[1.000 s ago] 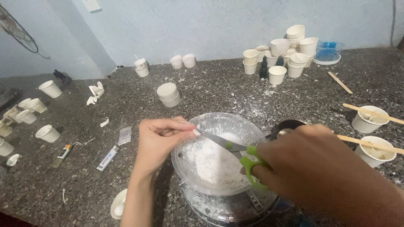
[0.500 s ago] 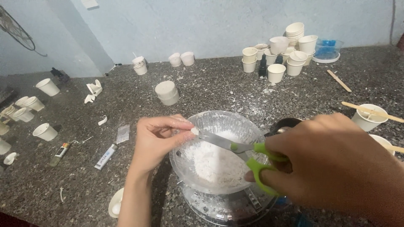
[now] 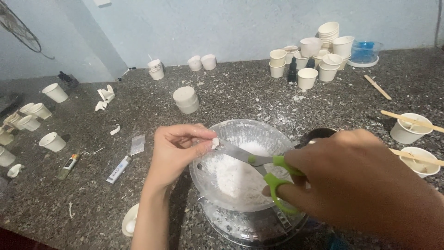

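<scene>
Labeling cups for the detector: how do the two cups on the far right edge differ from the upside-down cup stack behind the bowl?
The right-edge cups stand upright, mouths open; the inverted cup stack sits mouth down. Each right-edge cup has a wooden stick laid across its rim; the inverted cup stack has none. The right-edge cups stand singly, side by side; the stack is cups nested together. Both are small white cups on the speckled counter.

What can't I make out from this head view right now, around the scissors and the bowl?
- Small white piece pinched by the left hand: too small to identify; fingers cover most of it.
- Green-handled scissors: the right hand hides the far handle loop.
- Dark object behind that hand: mostly hidden.
- Base under the clear bowl of white powder: partly cut off by the bottom edge.
</scene>
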